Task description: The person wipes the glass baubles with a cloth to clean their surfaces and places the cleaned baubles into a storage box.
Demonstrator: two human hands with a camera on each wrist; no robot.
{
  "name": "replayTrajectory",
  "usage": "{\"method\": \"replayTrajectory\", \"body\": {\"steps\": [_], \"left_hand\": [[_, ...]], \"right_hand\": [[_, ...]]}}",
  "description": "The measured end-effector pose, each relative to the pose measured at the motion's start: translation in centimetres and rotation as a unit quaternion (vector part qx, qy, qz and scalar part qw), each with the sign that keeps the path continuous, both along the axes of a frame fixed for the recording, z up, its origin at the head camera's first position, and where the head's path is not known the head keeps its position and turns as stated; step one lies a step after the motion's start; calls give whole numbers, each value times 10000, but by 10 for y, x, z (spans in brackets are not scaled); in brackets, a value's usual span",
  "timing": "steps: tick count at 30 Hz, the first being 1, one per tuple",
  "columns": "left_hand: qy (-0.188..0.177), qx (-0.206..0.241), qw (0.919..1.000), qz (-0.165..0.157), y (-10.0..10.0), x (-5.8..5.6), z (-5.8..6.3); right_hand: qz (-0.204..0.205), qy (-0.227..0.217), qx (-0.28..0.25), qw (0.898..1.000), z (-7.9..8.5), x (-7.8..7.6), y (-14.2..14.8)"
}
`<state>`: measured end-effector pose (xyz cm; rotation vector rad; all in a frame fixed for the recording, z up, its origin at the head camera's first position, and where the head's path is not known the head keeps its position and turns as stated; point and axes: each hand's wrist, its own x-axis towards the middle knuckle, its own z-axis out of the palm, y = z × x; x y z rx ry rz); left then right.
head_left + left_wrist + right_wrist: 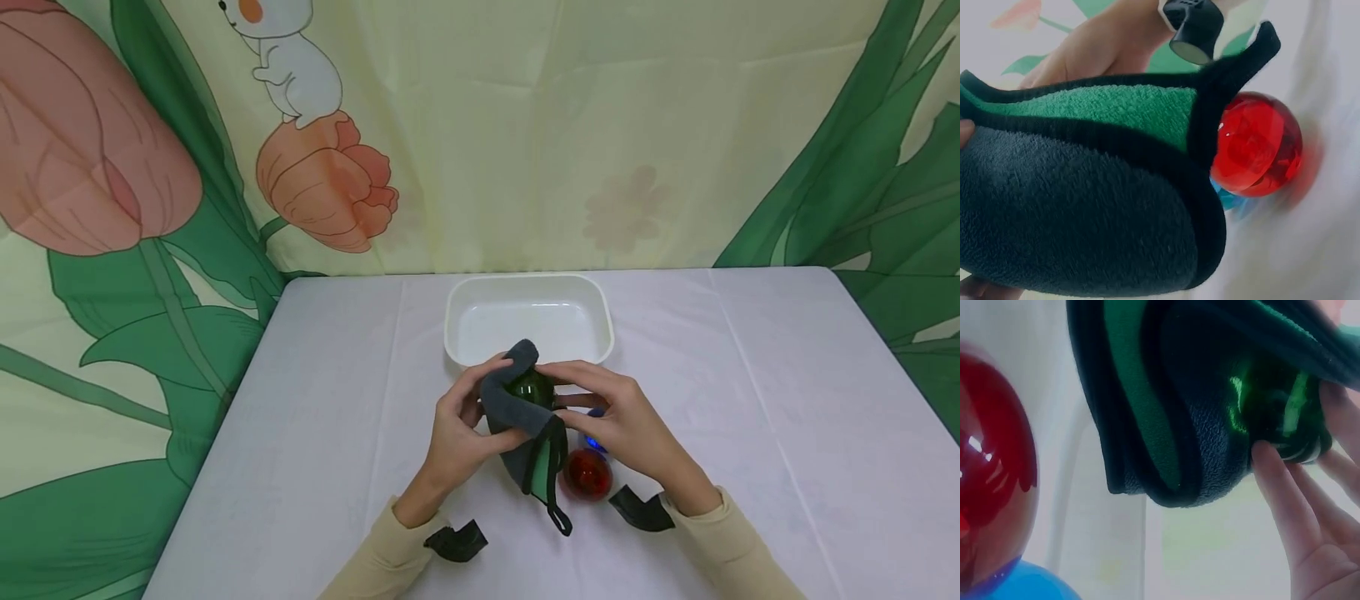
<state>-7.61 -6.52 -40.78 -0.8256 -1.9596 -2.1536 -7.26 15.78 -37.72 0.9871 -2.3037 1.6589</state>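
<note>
My left hand (pixel 459 429) grips a folded microfibre cloth (pixel 504 408), dark grey on one face and green on the other, with black edging and a hanging loop. A shiny green see-through ball (pixel 532 387) sits in the fold of the cloth. The fingers of my right hand (pixel 622 412) hold this ball from the right; in the right wrist view its lower end (pixel 1300 440) shows between the fingertips. Below the right hand, a clear red ball (pixel 587 475) lies on the table beside a blue ball (pixel 596 442), which the hand partly hides.
Behind the hands stands a white rectangular tray (pixel 454 321) near the table's far edge. A white cloth (pixel 322 467) covers the table. Black wrist straps (pixel 457 542) stick out by both sleeves. A curtain printed with flowers (pixel 487 167) hangs behind the table.
</note>
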Motion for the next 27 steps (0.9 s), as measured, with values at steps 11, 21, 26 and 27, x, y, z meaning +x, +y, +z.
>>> {"method": "replayTrajectory", "body": {"steps": [11,21,26,27], "left_hand": [[34,85,9998,179,0,-2,-2],[61,111,9997,226,1,-2,-4],[25,72,9997,223,1,-2,-2],[23,56,9997,217,1,-2,-1]], "right_hand": [[-277,463,444,9976,-3,-1,-2],[-361,950,744,9920,-4,-1,-3],[-422,912,761,9920,-2,-1,-4],[-398,877,753,9925,-2,-1,-3]]}}
